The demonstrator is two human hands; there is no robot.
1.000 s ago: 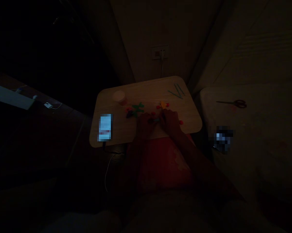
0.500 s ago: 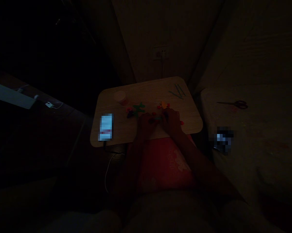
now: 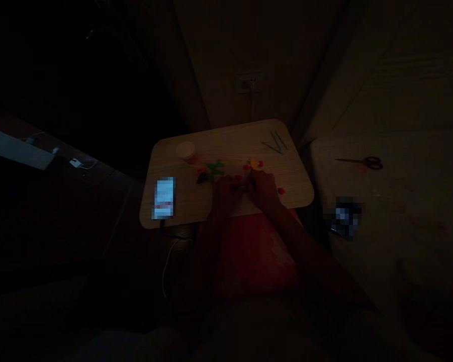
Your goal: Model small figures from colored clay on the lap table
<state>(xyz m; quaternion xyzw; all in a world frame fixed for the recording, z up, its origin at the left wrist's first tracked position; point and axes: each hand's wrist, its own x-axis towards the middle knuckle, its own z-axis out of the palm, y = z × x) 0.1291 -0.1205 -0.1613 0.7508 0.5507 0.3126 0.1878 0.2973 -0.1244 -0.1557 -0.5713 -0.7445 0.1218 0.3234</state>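
Over the pale wooden bench [image 3: 190,203], a small dull-green strip [image 3: 242,187], long axis roughly nine-to-three: left hand [image 3: 225,195] at its nine o'clock, right hand [image 3: 264,188] at three, equally near, both sets of fingers [image 3: 252,179] pinching it.

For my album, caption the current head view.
Left hand and right hand over a dim tabletop, a small greenish piece between them.

Phone [image 3: 163,198] lay on bench's [image 3: 226,142] L end, tub [image 3: 186,150] behind & R; piece [image 3: 242,187] betw. L hand [image 3: 226,194] & R hand [image 3: 264,189]; sticks [image 3: 272,148] far-R corner; scissors [image 3: 363,161] off-bench, R.
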